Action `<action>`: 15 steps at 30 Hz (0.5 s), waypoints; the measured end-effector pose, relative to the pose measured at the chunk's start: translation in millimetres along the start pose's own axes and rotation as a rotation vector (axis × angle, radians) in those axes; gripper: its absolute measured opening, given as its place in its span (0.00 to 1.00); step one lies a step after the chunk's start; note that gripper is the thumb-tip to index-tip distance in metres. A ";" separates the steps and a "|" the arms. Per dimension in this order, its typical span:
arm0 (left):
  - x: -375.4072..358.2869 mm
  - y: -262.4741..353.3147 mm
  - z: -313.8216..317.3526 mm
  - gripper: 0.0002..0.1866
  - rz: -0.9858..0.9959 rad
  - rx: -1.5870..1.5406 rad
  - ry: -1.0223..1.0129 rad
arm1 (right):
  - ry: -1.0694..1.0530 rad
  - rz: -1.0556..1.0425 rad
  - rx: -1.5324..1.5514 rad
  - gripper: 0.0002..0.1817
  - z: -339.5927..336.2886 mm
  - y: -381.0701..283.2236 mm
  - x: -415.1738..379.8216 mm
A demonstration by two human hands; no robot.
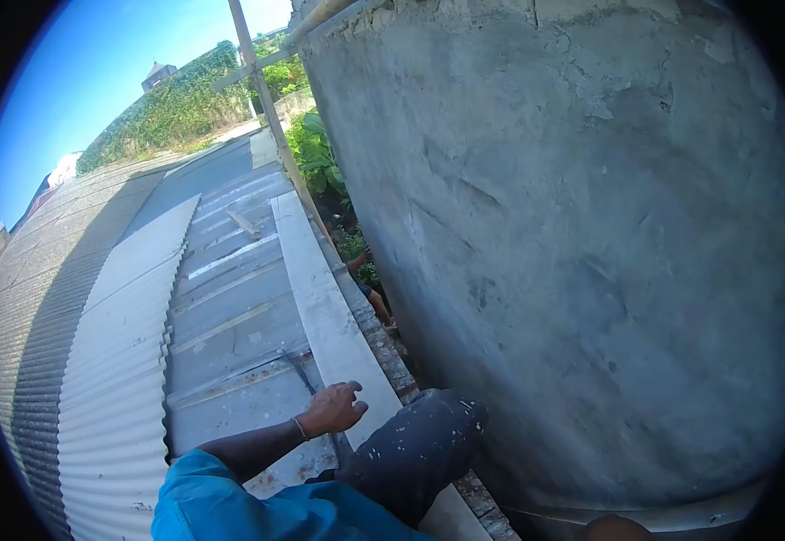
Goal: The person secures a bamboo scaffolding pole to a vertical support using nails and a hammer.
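Note:
My left hand [334,408] is held out above the edge of the roof, beside my bent knee in dark, paint-spotted trousers [424,442]. Its fingers are curled, and whether anything small lies between them is hard to make out. A thin band circles that wrist. Just beyond the hand, a dark strap or cable [300,371] lies on the grey roof sheet. At the bottom edge, a brown rounded shape [616,528] shows in part; I cannot tell what it is. My right hand cannot be made out.
A tall grey plastered wall [573,252] rises on the right. Corrugated roofing [127,361] spreads out on the left. A slanting pole [271,113] stands ahead. Down in the narrow gap beside the wall, part of another person's leg [378,307] shows among plants.

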State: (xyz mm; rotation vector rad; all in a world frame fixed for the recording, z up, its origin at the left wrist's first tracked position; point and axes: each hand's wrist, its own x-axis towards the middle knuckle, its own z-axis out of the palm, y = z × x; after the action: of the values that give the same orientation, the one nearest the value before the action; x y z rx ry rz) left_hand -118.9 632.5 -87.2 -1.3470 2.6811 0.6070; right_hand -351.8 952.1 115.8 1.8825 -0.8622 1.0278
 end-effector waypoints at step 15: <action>-20.4 310.9 29.8 0.25 1.336 -0.464 -0.534 | -0.139 -0.001 0.061 0.26 -4.5 -7.9 10.9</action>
State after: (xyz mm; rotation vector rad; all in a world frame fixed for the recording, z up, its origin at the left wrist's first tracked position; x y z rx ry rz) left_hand -353.8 825.6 -12.8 0.7724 2.6284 1.4168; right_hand -342.0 957.5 124.5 2.0246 -0.9189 0.9409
